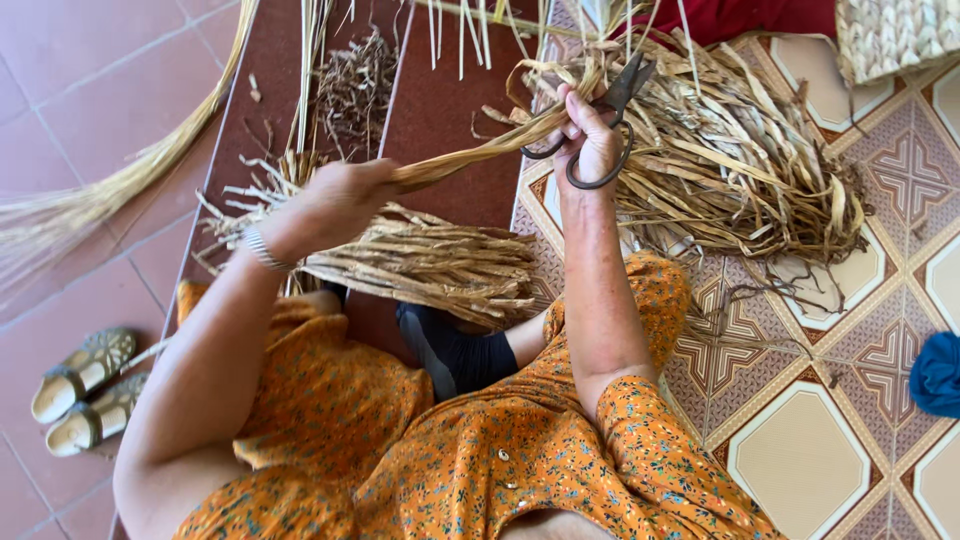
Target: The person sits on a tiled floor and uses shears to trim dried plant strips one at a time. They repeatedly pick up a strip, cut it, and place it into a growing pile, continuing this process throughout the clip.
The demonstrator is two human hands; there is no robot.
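Straw strand [470, 155] between hands, scissors [600, 130] alongside

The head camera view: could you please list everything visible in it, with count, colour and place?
Scissors: one pair, dark metal, in the right hand, blades pointing up.
Held strand bundle: one, straw-coloured, running from the left hand to the scissors.
Loose dried leaves: one pile, tan, on the patterned tiles at right.
Tied bundle: one, tan, lying below the left hand.
Scrap trimmings: one small heap, brown, top centre.
Long fibre sheaf: one, pale yellow, across the red floor at left.
Sandals: two, beige, lower left.
Woven piece: one, pale straw, top right corner.
Blue object: one, right edge, kind unclear.
Bracelet: one, silver, left wrist.
Left hand: gripping the strands.
Right hand: through the scissor handles.
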